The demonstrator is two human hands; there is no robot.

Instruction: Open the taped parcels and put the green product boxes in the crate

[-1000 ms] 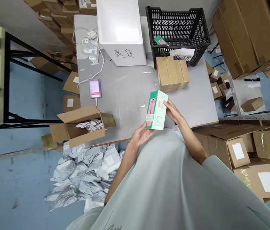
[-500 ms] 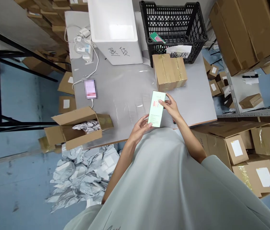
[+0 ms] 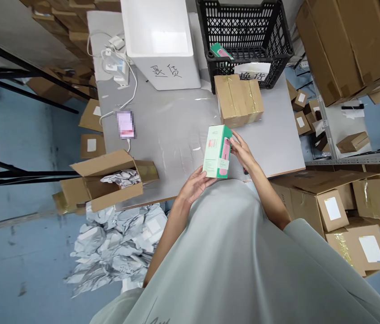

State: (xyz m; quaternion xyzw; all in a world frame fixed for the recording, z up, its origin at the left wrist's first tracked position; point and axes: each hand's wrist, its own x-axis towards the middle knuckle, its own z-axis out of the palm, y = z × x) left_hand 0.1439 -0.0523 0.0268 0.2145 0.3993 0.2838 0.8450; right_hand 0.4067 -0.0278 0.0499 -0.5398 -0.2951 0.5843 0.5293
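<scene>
Between my two hands is a small green product box point(image 3: 215, 153), held above the near edge of the table. Its pale face with printed text and its darker green side with a pink bottle-like picture both show. My left hand point(image 3: 196, 183) supports the lower left corner, its fingers partly under the box. At the upper right edge, my right hand point(image 3: 242, 150) grips the box with thumb and fingers. Just beyond it, a taped cardboard carton point(image 3: 239, 101) stands closed on the grey table point(image 3: 176, 121).
A white bin point(image 3: 174, 72) and a black plastic crate point(image 3: 243, 54) holding a green box stand at the back. On the left are a phone point(image 3: 126, 124) with a cable and an open carton point(image 3: 109, 180) with crumpled packaging. Grey mailer bags point(image 3: 118, 243) and cartons point(image 3: 334, 209) flank me.
The green box has turned in my hands, so its darker side with the pink picture now shows beside the pale face. My right fingers have shifted to its edge.
</scene>
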